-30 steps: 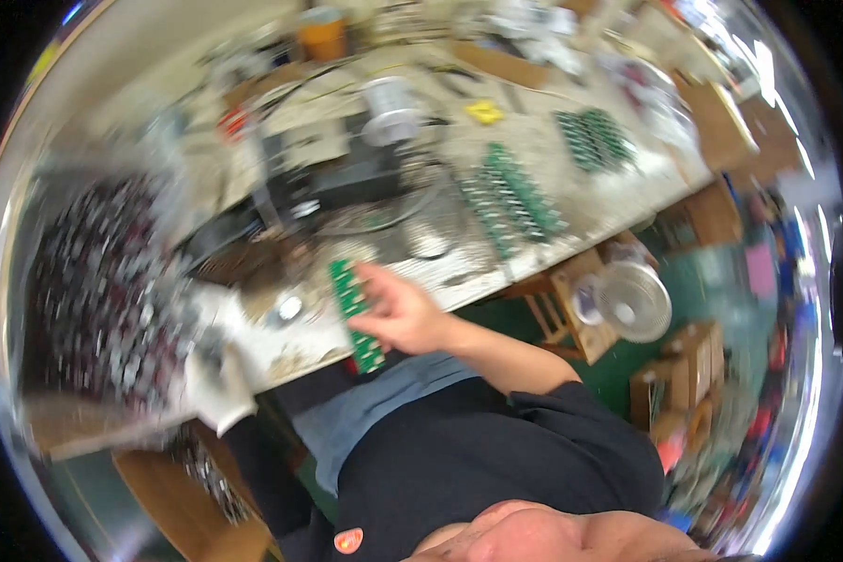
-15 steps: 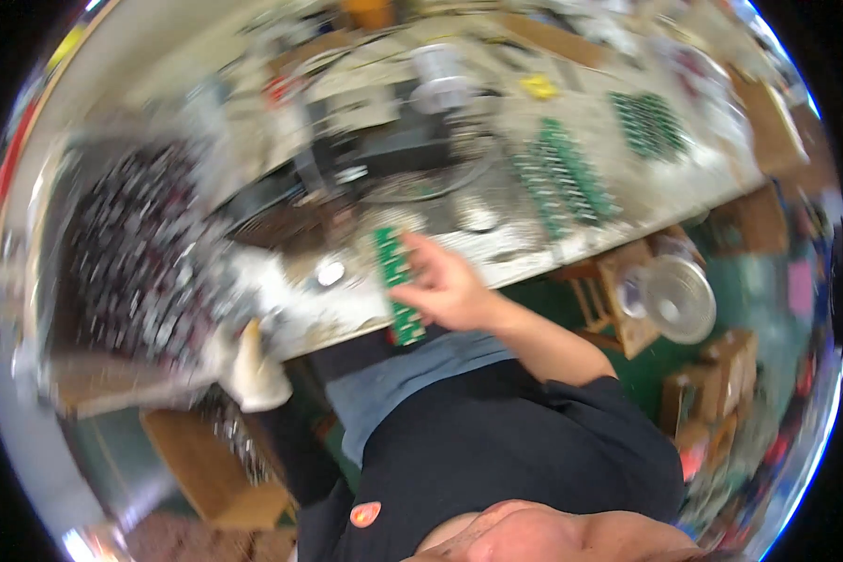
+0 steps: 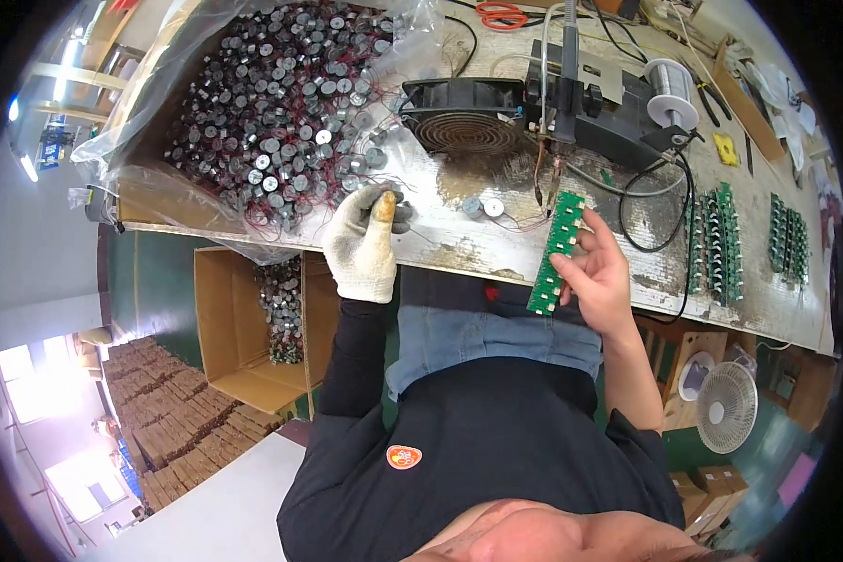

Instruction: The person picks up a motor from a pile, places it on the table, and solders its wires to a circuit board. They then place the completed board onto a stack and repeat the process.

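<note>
My right hand (image 3: pixel 598 272) is bare and holds a long green circuit board (image 3: pixel 560 251) between thumb and fingers, upright just over the table's front edge. Small pale components run along the board. My left hand (image 3: pixel 367 239) wears a white glove with grey, stained fingertips. Its thumb and fingers are pinched together beside the pile of small round metal parts with red wires (image 3: pixel 286 140); what sits in the pinch is too small to make out. Two loose round parts (image 3: pixel 482 207) lie on the table between my hands. A soldering iron tip (image 3: pixel 539 187) points down near the board.
A plastic-lined box (image 3: pixel 155 183) contains the pile. Behind stand a black fan (image 3: pixel 465 117), a soldering machine (image 3: pixel 618 122) and a solder wire spool (image 3: pixel 671 92). Rows of green boards (image 3: pixel 717 245) lie at the right. Under the table is an open carton (image 3: pixel 239 328).
The view has swung and sharpened, so the box now shows farther up. My left hand has come up beside the pile, fingers pinched. My right hand still holds the circuit board.
</note>
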### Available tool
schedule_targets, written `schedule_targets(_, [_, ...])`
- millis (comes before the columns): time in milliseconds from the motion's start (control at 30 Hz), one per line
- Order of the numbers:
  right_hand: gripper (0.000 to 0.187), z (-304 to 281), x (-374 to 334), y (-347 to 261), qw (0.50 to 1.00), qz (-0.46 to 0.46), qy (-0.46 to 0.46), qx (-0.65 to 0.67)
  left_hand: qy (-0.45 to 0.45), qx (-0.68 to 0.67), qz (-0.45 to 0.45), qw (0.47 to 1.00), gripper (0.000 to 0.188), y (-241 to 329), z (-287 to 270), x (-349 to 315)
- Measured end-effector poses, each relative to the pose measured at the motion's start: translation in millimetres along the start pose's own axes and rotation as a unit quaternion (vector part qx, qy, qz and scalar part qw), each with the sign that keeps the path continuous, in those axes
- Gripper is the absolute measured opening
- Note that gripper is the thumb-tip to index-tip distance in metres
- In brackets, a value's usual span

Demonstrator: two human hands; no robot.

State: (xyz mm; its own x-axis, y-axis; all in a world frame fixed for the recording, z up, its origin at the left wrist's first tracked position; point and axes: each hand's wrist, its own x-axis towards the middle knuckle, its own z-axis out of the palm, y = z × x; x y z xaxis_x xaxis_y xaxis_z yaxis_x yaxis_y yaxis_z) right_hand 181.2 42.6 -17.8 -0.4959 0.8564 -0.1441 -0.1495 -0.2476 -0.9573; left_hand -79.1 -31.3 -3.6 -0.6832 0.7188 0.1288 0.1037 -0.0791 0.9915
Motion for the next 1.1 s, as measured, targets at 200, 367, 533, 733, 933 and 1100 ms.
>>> schedule_targets(200, [0.066,1,2,-3,1.0,0.009,-0.008,0.006,-0.124,0.125,-0.016,0.984,0.029,17,-8,6])
schedule_targets(367, [0.067,0,2,-1,1.0,0.008,-0.008,0.002,-0.215,0.175,0.071,0.958,0.046,12,-34,22])
schedule_targets(533, [0.067,1,2,-4,1.0,0.01,-0.016,-0.007,-0.29,0.352,0.09,0.885,0.046,27,-27,31])
schedule_targets(733, [0.065,3,2,0,1.0,0.007,0.005,-0.013,-0.251,0.393,0.125,0.876,0.023,0,-9,35])
schedule_targets(933, [0.065,4,1,-2,1.0,0.002,-0.001,-0.016,-0.219,0.427,0.181,0.859,0.019,-4,-12,35])
schedule_targets(1100, [0.065,1,0,0,1.0,-0.002,-0.006,-0.019,-0.159,0.167,0.0,0.973,0.016,7,-22,34])
